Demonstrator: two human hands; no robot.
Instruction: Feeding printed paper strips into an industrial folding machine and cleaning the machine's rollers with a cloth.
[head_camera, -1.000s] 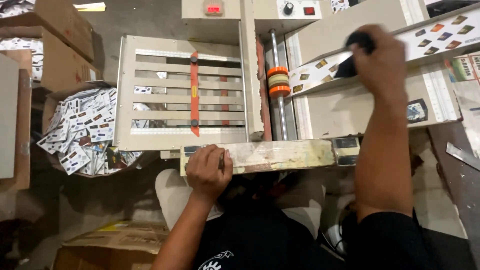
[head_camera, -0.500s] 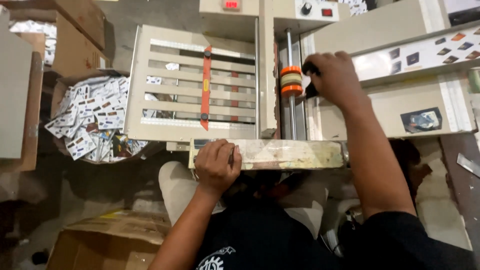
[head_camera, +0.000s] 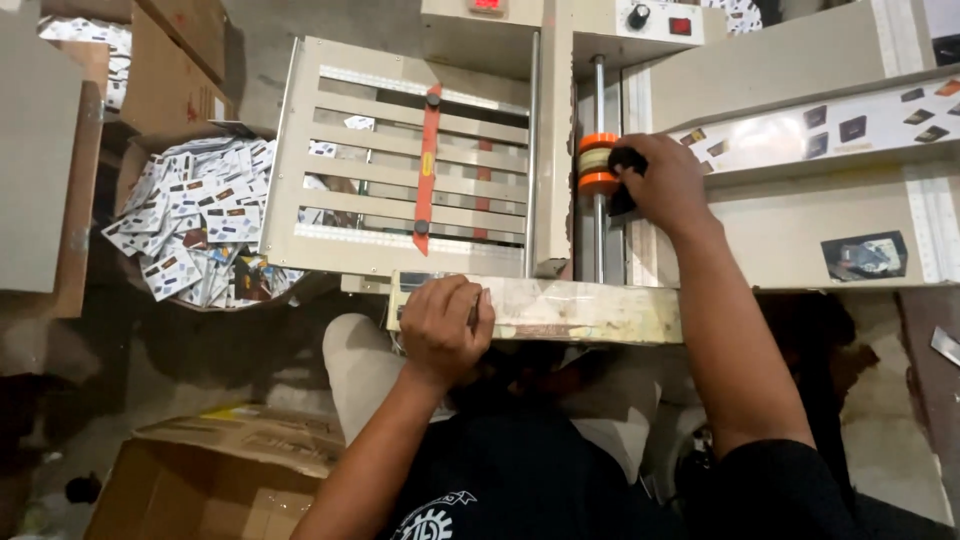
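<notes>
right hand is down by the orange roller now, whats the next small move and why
Probably draw the black handle a little further along the metal rod toward the body. The right hand has its grip closed on that handle beside the orange roller, and some rod is left before the front bar. The left hand rests on that bar, bracing it.

A small black knob (head_camera: 624, 165) sits right beside the orange roller (head_camera: 598, 163) on its upright metal rod (head_camera: 598, 240).
</notes>
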